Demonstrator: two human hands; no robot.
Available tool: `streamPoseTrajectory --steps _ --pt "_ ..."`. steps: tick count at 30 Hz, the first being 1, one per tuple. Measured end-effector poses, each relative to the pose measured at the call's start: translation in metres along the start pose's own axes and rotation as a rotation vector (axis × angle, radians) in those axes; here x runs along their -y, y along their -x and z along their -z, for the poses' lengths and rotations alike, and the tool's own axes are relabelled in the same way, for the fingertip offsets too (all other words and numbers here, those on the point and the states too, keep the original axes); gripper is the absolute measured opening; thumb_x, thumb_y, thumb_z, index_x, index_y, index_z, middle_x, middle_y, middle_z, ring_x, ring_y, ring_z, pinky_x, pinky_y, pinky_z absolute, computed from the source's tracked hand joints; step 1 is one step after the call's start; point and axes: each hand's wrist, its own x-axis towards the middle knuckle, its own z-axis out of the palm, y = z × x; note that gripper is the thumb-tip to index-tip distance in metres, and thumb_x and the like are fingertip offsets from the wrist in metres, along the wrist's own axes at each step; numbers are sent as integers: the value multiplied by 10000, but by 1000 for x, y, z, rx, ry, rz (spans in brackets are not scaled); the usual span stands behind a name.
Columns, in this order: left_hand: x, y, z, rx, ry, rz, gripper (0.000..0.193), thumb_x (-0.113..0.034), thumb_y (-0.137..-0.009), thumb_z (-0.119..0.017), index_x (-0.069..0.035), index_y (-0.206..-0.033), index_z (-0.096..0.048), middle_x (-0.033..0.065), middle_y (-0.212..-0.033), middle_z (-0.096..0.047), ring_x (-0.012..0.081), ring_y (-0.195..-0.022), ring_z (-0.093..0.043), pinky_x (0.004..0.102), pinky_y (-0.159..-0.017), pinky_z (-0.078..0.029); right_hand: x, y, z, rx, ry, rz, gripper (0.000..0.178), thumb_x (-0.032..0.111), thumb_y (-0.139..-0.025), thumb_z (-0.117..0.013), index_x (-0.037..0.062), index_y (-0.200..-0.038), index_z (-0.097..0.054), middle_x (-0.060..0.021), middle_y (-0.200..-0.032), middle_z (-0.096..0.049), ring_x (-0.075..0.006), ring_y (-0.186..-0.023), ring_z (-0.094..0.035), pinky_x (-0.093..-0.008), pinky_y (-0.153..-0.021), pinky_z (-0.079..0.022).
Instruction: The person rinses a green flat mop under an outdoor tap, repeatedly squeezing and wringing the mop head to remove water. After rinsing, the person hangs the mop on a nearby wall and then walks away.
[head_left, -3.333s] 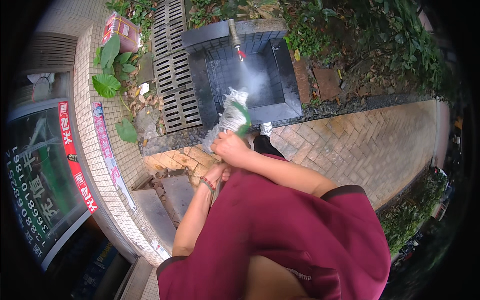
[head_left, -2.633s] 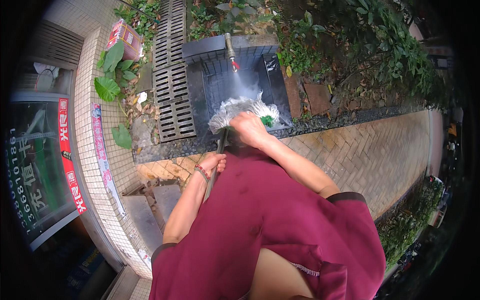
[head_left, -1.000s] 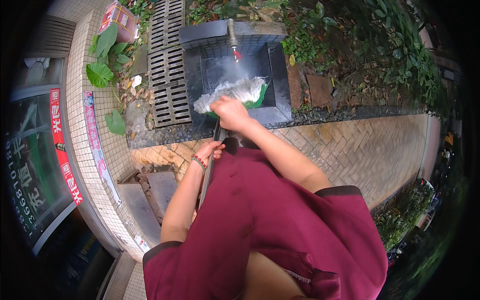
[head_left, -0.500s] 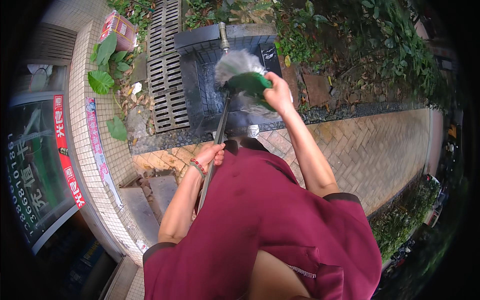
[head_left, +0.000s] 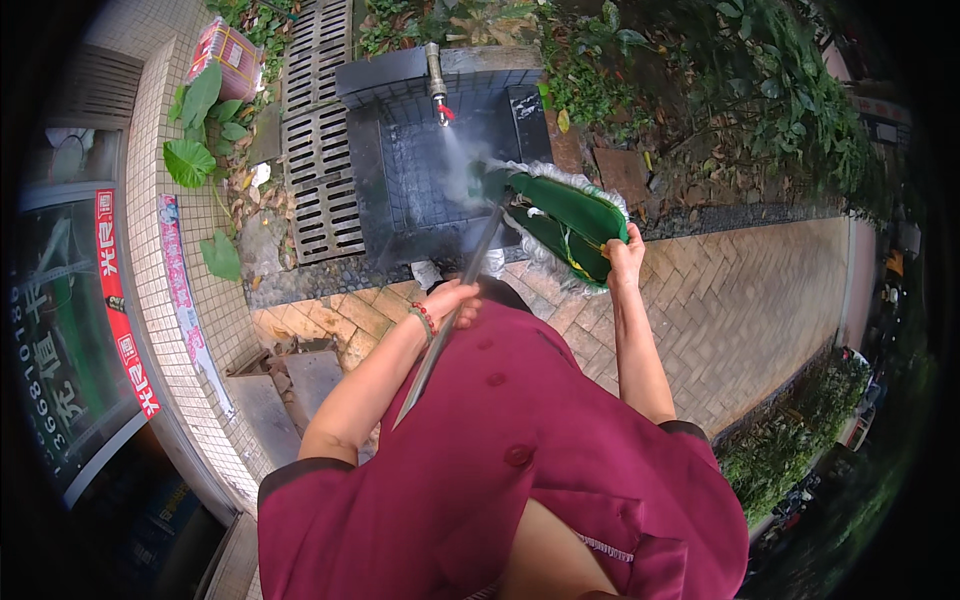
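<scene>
My left hand (head_left: 452,303) is closed around the grey metal pole (head_left: 428,362) of a mop, held at a slant in front of my body. My right hand (head_left: 624,260) pinches the far-right edge of the mop's green head (head_left: 575,212), which has a fluffy whitish fringe. The head is tilted over the front right of a dark tiled basin (head_left: 372,175). Water sprays from a metal tap (head_left: 434,75) with a red handle, onto the left end of the mop head where the pole joins it.
A slotted drain grating (head_left: 318,150) runs along the basin's left. Plants and fallen leaves (head_left: 600,95) lie behind and right of it. Brick paving (head_left: 720,310) stretches to the right. A tiled wall (head_left: 200,330) and a pink-red box (head_left: 226,58) are at left.
My right hand has moved right and toward me, and the mop head has swung with it, turning its green side up. The tap's red handle and water spray now show.
</scene>
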Motion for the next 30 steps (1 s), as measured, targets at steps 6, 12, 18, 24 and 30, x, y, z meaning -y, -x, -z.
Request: streamPoseTrajectory --steps 6,12,18,24,30 --pt "-4 -11 -7 -59 -107 26 234 -177 -898 -597 -100 -1007 -404 25 -705 -517 76 -499 -440 221 -396 -374 -87 37 65 -234 -94 -74 316 -137 -650 -432 96 -857 -483 4 -716 -534 -88 -571 -472 -220 -499 -374" --pt "-13 -30 4 -80 -226 33 217 -162 -912 -577 -92 -984 -384 26 -690 -498 83 -484 -450 237 -388 -398 -178 69 73 -442 -120 -458 461 -171 -600 -436 97 -972 -482 -63 -875 -533 -240 -734 -535 -343 -631 -485" --pt "-21 -52 19 -137 -360 20 209 -149 -917 -560 -82 -990 -375 22 -694 -467 84 -478 -441 256 -379 -387 -228 72 22 -625 -347 -802 463 -154 -604 -444 41 -1021 -496 -133 -946 -527 -325 -842 -557 -461 -735 -507" --pt "-18 -20 19 -107 -361 -23 187 -133 -925 -525 -78 -985 -356 7 -685 -423 72 -476 -414 233 -371 -360 -159 88 -17 -331 -645 -1012 335 -120 -733 -413 -23 -1040 -504 -179 -1050 -557 -355 -927 -574 -514 -849 -508" --pt "-2 63 8 5 -29 11 161 -147 -918 -534 -108 -921 -377 -6 -686 -432 48 -505 -396 194 -402 -337 -7 91 -16 -199 -355 -577 527 -219 -653 -482 12 -1126 -444 -129 -1028 -564 -304 -927 -602 -444 -823 -537"
